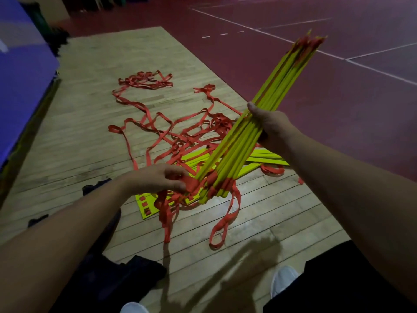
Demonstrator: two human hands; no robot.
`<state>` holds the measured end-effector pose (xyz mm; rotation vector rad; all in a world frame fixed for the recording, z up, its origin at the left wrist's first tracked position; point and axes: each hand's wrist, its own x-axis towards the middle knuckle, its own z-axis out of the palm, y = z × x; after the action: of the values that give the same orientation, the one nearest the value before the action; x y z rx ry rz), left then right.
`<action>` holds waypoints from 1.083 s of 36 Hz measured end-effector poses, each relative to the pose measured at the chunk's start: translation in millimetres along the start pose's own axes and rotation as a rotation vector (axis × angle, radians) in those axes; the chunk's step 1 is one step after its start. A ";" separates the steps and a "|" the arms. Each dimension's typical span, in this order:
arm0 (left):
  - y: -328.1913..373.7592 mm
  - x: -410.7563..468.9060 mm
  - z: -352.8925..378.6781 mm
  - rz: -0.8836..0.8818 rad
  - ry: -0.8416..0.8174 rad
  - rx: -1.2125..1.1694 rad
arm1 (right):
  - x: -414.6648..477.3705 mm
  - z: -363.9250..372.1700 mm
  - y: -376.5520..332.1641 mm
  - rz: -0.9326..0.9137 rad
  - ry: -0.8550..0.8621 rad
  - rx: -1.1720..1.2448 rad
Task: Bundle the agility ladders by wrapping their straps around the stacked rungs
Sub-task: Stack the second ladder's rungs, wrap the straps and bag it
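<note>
Two white shoes [284,279] are seen at the bottom edge, with a dark cloth [137,271] lying on the wooden floor [74,123] below the left forearm. The stack of yellow rungs [243,141] is held above the floor, tilted, with its far end raised beyond the right fingers and its near end lowered to the left fingers. The stack is gripped at about its middle by the right hand [272,129]: the thumb is laid over the top of the rungs and the fingers are curled under them, mostly hidden. The red straps [194,182] at the near end of the stack are pinched by the left hand [161,177], its fingers curled round the bunched webbing. From just below the left fingers, loose strap loops [224,224] hang down to the floor. Beneath the held stack, between the two hands, more yellow rungs [267,158] are laid flat on the floor. Beyond the left fingers a tangle of red strap [155,129] is spread across the boards. A blue mat [24,71] is seen far to the left of the left hand, and red court flooring [338,98] with white lines lies beyond the right fingers.
</note>
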<state>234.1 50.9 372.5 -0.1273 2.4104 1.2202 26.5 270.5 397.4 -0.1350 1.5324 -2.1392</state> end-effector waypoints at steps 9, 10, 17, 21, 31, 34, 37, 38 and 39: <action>-15.3 2.1 -10.5 0.036 -0.020 -0.039 | 4.6 -8.3 7.1 0.057 0.031 -0.028; -14.3 1.2 -10.4 0.062 0.034 -0.085 | 4.7 -9.0 7.5 0.060 0.030 -0.029; -8.7 -11.6 -27.9 0.238 0.173 -0.470 | 12.1 -9.3 5.5 0.017 0.119 -0.009; -1.2 -20.4 -32.6 0.014 -0.089 -0.018 | 15.9 -9.3 4.9 -0.002 0.235 0.013; 11.8 -21.1 -28.2 -0.369 -0.142 0.435 | 17.6 -4.6 11.3 -0.039 0.300 -0.048; 20.4 -19.1 -18.8 -0.217 -0.005 0.288 | 15.3 -0.6 8.3 -0.047 0.290 -0.046; 22.2 -6.5 0.7 -0.033 0.190 0.536 | 12.6 2.9 5.9 -0.041 0.286 -0.006; 20.9 -3.4 5.3 0.025 0.275 0.661 | 12.8 3.1 5.6 -0.038 0.294 0.008; 18.8 -1.5 8.5 0.072 0.360 0.760 | 12.9 3.3 5.1 -0.034 0.305 0.016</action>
<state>233.2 68.9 382.7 -0.0257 3.0370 0.2460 18.2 260.7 391.3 0.1809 1.6887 -2.2784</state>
